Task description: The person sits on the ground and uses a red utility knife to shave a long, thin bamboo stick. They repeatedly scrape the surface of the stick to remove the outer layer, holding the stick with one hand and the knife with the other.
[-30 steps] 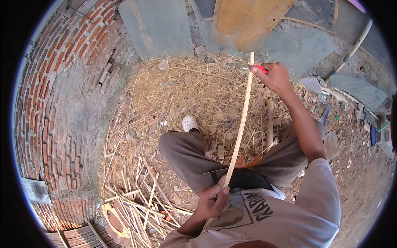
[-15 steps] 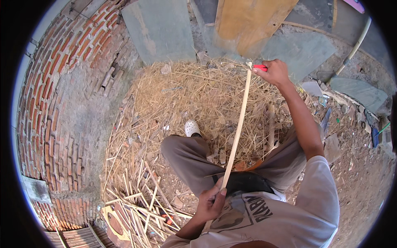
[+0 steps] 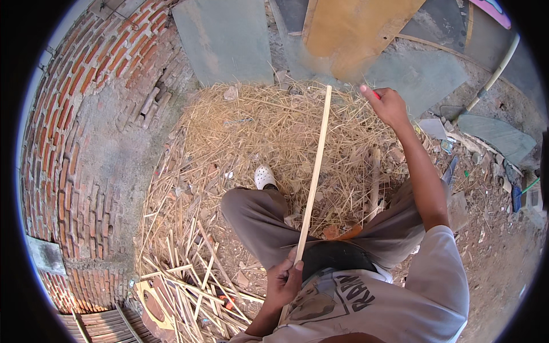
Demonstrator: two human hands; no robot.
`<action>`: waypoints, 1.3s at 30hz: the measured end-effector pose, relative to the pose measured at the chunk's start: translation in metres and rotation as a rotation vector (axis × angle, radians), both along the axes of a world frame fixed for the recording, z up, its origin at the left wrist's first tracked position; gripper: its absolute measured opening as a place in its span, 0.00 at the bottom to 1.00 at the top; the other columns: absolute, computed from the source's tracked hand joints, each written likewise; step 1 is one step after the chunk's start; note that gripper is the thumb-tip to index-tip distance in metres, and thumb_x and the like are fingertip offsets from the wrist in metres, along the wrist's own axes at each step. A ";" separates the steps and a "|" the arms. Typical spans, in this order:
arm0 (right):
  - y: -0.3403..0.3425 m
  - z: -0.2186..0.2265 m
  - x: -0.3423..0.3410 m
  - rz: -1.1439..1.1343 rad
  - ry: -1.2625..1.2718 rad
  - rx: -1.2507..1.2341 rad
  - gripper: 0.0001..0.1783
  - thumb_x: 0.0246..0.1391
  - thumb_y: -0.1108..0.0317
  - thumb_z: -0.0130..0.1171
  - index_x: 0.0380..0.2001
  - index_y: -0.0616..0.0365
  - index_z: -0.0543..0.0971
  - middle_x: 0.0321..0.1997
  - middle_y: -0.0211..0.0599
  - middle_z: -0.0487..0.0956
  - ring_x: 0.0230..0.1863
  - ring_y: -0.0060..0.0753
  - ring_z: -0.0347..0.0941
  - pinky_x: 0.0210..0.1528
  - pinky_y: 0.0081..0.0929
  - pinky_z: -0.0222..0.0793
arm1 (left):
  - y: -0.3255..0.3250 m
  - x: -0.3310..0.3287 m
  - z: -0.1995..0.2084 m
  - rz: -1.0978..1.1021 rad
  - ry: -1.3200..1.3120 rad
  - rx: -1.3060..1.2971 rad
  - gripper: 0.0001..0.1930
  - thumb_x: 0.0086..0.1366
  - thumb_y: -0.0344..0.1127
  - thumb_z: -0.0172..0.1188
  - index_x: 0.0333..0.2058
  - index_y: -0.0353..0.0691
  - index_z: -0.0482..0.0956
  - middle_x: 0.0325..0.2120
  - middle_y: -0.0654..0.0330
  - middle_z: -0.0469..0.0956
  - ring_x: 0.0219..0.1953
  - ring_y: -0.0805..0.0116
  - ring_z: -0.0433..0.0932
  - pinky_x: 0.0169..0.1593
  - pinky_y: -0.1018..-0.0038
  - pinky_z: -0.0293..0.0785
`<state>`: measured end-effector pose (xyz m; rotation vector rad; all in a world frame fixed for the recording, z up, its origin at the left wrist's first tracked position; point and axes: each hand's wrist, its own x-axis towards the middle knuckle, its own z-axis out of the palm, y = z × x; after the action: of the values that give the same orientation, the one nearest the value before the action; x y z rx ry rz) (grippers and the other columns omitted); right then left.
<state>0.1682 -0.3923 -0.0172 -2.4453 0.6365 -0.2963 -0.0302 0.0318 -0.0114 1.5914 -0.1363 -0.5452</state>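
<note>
A long pale bamboo strip slants up and away from my lap, its far end standing free over the shavings. Near its lower end, my left hand grips it with thumb and fingers at the waist. My right hand is stretched far forward to the right of the strip's tip, apart from it. In that fist is a red-handled tool; only a bit of the handle shows, and its working end cannot be made out. A dark pad lies across my lap beneath the strip.
Curly shavings heap up ahead of my legs. Cut strips are piled at lower left, beside a brick wall. Grey boards and a tan board lean at the back. A pale pipe stands at far right.
My right hand has moved slightly right, off the strip's far end, and the curled shaving there is gone from the tip. The strip has swung a little to the left.
</note>
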 end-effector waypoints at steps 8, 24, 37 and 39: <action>0.127 -0.003 -0.080 0.719 -0.407 -0.265 0.38 0.41 0.24 0.58 0.11 0.53 0.77 0.09 0.37 0.71 0.12 0.43 0.71 0.18 0.35 0.66 | -0.018 0.022 -0.002 -0.072 -0.207 0.054 0.22 0.72 0.27 0.48 0.63 0.36 0.64 0.13 0.74 0.64 0.14 0.88 0.59 0.18 0.85 0.53; 0.106 -0.008 -0.058 0.570 -0.559 -0.314 0.37 0.33 0.27 0.65 0.09 0.53 0.72 0.08 0.33 0.66 0.11 0.40 0.67 0.17 0.35 0.62 | -0.025 0.017 0.013 -0.076 -0.242 0.112 0.21 0.70 0.28 0.53 0.61 0.33 0.68 0.17 0.75 0.65 0.21 0.89 0.58 0.25 0.88 0.53; -0.001 -0.017 0.007 -0.134 -0.157 -0.037 0.45 0.49 0.21 0.45 0.18 0.58 0.81 0.18 0.49 0.77 0.28 0.51 0.78 0.32 0.46 0.71 | -0.014 -0.006 0.006 -0.343 -0.231 -0.047 0.23 0.65 0.21 0.53 0.60 0.36 0.70 0.17 0.75 0.69 0.20 0.88 0.60 0.25 0.87 0.55; -0.051 -0.022 0.014 -0.261 -0.165 0.047 0.47 0.51 0.22 0.42 0.16 0.62 0.78 0.18 0.50 0.76 0.26 0.50 0.75 0.32 0.44 0.69 | -0.013 -0.022 0.014 -0.402 -0.171 -0.051 0.23 0.66 0.20 0.53 0.59 0.36 0.71 0.17 0.74 0.69 0.19 0.89 0.60 0.24 0.86 0.55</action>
<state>0.1825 -0.4432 -0.0395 -2.2635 0.8794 -0.5742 -0.0527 0.0186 0.0027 1.5664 -0.6038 -0.7080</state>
